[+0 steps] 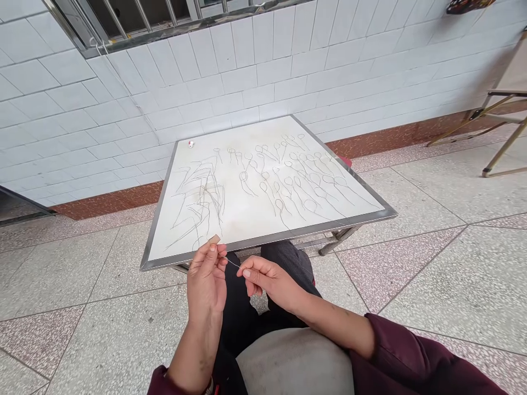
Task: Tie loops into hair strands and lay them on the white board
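A thin wire [233,264] spans the short gap between my two hands, just in front of the table's near edge. My left hand [208,280] pinches one end between thumb and fingers. A small flat tan piece [214,239] sticks up at its fingertips; what it is I cannot tell. My right hand [269,280] is closed on the other end of the wire, thumb against forefinger. On the white table [242,233] several bent wires [205,189] lie in a loose tangle at left. Several wires with a round loop at one end [289,181] are spread over the right.
A small white and red object [191,144] sits in the table's far left corner. Behind the table stands a white tiled wall [247,71] with a barred window [144,16]. A folding chair [500,109] is at the far right. My knees are under the near edge.
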Motion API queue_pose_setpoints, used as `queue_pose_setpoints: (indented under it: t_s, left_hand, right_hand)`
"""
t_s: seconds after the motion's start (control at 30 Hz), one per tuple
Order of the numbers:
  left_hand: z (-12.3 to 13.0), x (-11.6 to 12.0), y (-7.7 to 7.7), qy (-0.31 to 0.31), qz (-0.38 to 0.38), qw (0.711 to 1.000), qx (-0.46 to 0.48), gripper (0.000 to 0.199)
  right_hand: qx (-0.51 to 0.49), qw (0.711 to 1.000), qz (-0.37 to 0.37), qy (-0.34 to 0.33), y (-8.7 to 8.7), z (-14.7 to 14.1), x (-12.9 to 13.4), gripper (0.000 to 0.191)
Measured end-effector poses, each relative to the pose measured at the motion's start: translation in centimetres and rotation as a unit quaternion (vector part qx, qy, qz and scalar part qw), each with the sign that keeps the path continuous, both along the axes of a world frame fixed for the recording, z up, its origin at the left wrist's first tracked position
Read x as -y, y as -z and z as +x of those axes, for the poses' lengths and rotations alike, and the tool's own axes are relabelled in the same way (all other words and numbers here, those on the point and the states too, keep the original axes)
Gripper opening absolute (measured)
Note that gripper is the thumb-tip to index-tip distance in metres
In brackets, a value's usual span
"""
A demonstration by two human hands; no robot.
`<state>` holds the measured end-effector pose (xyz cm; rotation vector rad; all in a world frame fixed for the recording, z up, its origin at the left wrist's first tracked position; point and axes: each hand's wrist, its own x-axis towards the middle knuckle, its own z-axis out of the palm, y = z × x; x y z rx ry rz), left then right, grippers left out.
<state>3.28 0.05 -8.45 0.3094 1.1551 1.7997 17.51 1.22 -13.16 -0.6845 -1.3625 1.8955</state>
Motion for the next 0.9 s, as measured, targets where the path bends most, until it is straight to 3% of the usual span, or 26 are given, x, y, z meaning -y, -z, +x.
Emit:
queue_pose_setpoints:
  t_s: [0.2,0.3,0.4,0.5,0.57,0.73,0.9]
  left_hand:
    - [0.3,0.3,0.2,-0.030,-0.010,0.999,0.020,0.015]
    - [0.4,0.6,0.1,-0.016,-0.023,1.000,0.006,0.020]
    - [0.8,0.8,0.1,-0.002,-0.034,0.999,-0.037,0.025]
    - [1.4,0.8,0.1,0.016,-0.029,0.998,-0.046,0.027]
    - [1.6,0.8,0.1,0.033,-0.023,0.999,-0.023,0.028]
    - [1.2,0.8,0.0,0.068,-0.006,0.997,0.031,0.041]
    - [0.6,0.6,0.3,0.075,0.024,0.997,0.016,0.049]
  right_hand:
    - [-0.015,0.999,0.004,-0.036,1.0,-0.2,0.7,0.033]
    - [0.075,0.988,0.132,-0.019,0.5,0.3,0.1,0.029]
    - [0.227,0.917,0.320,0.069,-0.4,0.7,-0.8,0.021]
    - [0.281,0.865,0.403,0.099,-0.8,0.4,-1.4,0.021]
    - [0.262,0.874,0.399,0.092,-0.7,0.0,-1.6,0.022]
    - [0.126,0.964,0.233,0.027,-0.4,0.1,-1.4,0.023]
    - [0.089,0.983,0.160,-0.010,-0.9,0.7,-1.3,0.025]
